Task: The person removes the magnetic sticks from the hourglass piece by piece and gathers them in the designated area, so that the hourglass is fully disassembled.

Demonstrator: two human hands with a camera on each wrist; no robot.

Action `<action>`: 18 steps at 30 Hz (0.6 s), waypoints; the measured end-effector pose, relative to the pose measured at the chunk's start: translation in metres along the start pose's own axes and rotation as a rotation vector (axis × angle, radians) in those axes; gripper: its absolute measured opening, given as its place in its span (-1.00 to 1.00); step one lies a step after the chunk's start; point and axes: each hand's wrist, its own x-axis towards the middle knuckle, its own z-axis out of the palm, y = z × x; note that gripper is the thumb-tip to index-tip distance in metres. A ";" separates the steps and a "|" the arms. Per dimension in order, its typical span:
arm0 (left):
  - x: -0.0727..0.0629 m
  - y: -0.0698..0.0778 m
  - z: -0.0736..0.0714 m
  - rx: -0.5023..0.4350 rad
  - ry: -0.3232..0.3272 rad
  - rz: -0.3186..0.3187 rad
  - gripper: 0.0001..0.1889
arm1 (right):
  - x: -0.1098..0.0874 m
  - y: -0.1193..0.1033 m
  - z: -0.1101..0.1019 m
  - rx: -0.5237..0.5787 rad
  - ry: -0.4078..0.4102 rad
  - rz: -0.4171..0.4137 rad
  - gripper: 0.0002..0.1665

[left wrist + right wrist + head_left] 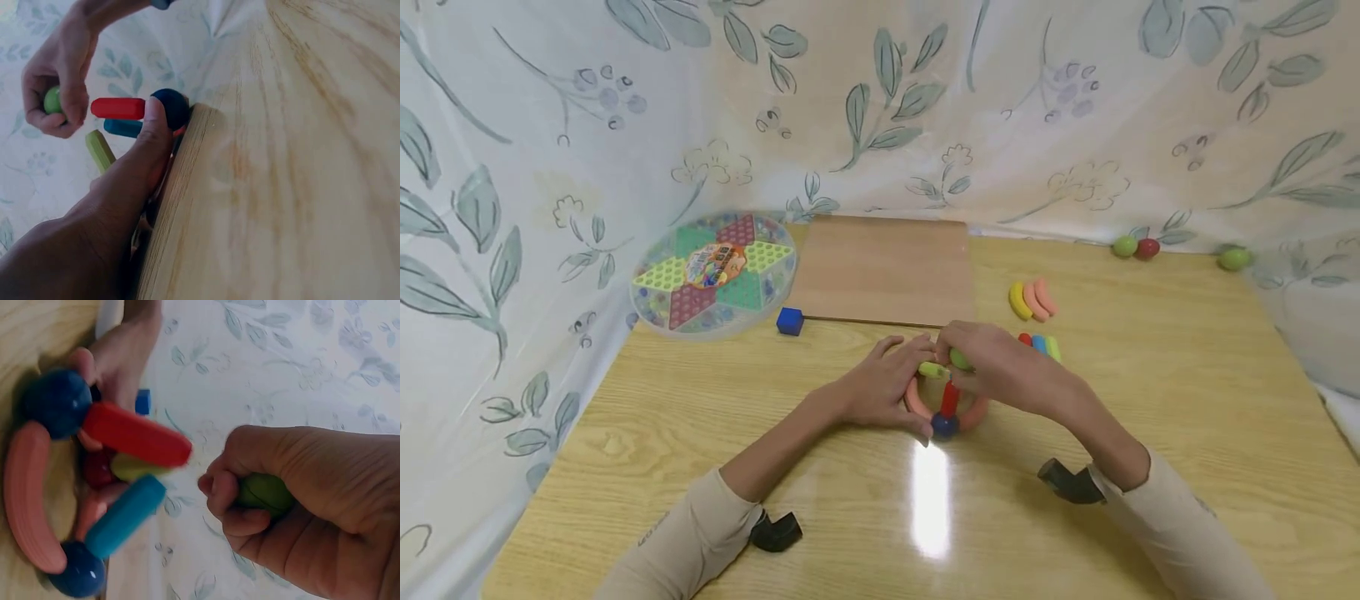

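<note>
A toy frame of balls and rods stands on the table between the hands. Its ring has pink curved rods [28,494] joined by balls, including a dark blue ball [945,425] at the near side and a red ball [99,469]. From it rise a red rod [950,400], a blue rod [125,515] and a yellow-green rod [932,369]. My left hand [880,387] grips the ring from the left, thumb against the near blue ball. Above the rods, my right hand [1007,367] holds a green ball [265,490] in curled fingers, apart from the rod tips in the right wrist view.
A round star-patterned game board [741,287] lies at the back left, beside a brown board [880,267] and a blue cube [790,322]. To the right are curved rods [1035,298] and straight rods [1039,345]. Green and red balls [1147,248] sit along the far edge.
</note>
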 end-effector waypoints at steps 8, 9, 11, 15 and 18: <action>0.000 0.002 0.003 -0.088 0.026 0.024 0.26 | -0.008 0.024 -0.029 0.052 0.189 0.125 -0.92; 0.001 0.003 0.004 -0.092 0.026 0.024 0.27 | -0.009 0.028 -0.034 0.095 0.214 0.181 -0.86; 0.002 0.002 0.004 -0.083 0.032 0.018 0.31 | -0.010 0.040 -0.045 0.207 0.262 0.304 -0.78; 0.004 0.003 0.004 -0.080 0.060 0.010 0.30 | -0.012 0.075 -0.060 0.395 0.316 0.539 -0.60; 0.005 0.003 0.003 -0.077 0.058 0.012 0.29 | -0.018 0.109 -0.066 0.477 0.325 0.630 -0.46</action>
